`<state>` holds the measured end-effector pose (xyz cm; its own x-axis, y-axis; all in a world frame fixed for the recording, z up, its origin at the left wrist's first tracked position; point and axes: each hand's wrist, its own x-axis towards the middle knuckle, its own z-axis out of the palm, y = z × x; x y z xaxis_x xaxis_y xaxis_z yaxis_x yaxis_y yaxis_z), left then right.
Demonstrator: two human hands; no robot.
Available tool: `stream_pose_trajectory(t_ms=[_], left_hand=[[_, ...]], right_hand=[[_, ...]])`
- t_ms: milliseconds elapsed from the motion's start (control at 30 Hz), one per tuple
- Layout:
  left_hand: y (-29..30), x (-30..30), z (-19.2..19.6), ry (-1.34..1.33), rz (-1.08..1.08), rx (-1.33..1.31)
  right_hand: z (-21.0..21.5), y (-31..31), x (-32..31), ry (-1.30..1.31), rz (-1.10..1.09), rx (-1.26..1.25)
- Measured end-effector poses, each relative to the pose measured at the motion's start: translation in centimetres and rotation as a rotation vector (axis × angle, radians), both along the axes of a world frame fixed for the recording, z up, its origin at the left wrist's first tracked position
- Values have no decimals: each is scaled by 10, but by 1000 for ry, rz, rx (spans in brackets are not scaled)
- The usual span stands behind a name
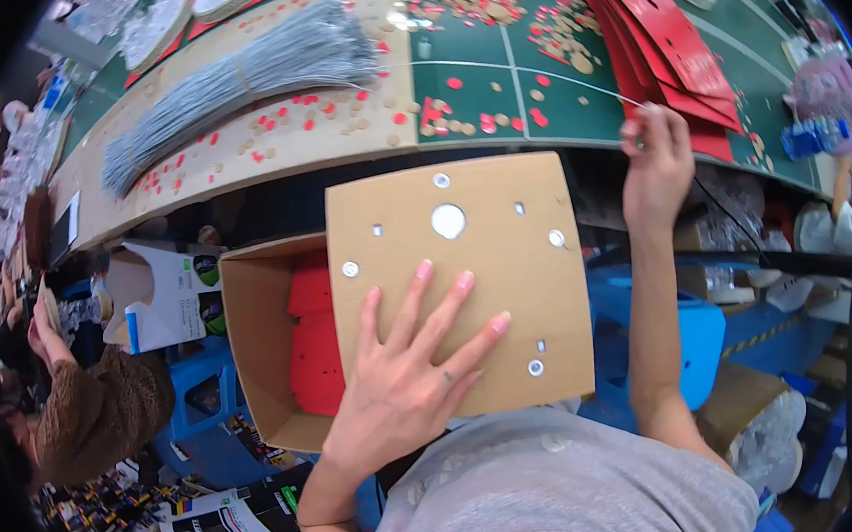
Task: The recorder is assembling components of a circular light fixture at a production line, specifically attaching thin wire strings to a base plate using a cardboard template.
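Note:
My left hand (405,378) lies with fingers spread on a square brown cardboard panel (459,303). The panel has a large round hole, several small slots and several silvery round fittings. My right hand (657,153) is raised at the table's near edge, thumb and fingers pinched on one end of a thin pale wire (572,86). That wire stretches leftward across the table toward a large bundle of grey wires (241,80). Just beyond my right hand stands a leaning stack of red cardboard sheets (659,48).
An open cardboard box (262,349) with red sheets (315,360) inside sits left of the panel. Red and brown punched discs (470,2) litter the green table (471,77). Blue stools (687,335) stand below. Another person's sleeve (107,411) shows at far left.

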<state>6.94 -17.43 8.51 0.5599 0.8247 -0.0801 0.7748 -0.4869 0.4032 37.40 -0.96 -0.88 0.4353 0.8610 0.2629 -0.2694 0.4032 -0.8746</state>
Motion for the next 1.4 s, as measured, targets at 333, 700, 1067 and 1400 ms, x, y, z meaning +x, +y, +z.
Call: stream_pose_trajectory(t_ms=[333,700,1067,1400], left_hand=[[0,16,1,-85,-92,-62],[-2,21,-3,-35,-202,50],[5,18,-4,-24,-184,14],[6,21,-4,-26,-162,66]], right_hand=[[81,-244,164,140,-829,122],[149,-235,104,-780,-175,407],[81,-206,-17,-560,1649,-16],[77,-231,21,-341,1517,-375]])
